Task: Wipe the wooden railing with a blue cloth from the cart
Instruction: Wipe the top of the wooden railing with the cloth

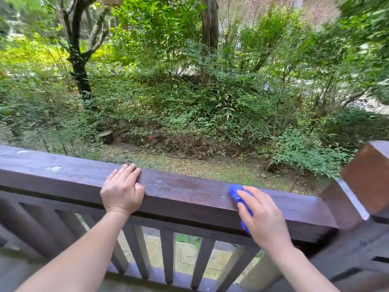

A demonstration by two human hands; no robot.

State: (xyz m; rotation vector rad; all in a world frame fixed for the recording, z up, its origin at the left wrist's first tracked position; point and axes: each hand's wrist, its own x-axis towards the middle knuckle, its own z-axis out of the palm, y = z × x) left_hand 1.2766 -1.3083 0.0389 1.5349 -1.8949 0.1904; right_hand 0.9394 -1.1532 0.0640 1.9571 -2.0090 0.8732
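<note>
A dark brown wooden railing runs across the lower half of the view, its top beam damp and shiny. My right hand presses a bunched blue cloth against the beam's top and near face, right of centre; most of the cloth is hidden under the palm. My left hand lies flat on the beam to the left, fingers spread over the top, holding nothing. The cart is out of view.
A thicker corner post rises at the right end of the railing. Vertical balusters stand below the beam. White specks mark the beam's left part. Beyond the railing lie shrubs, trees and a gravel strip.
</note>
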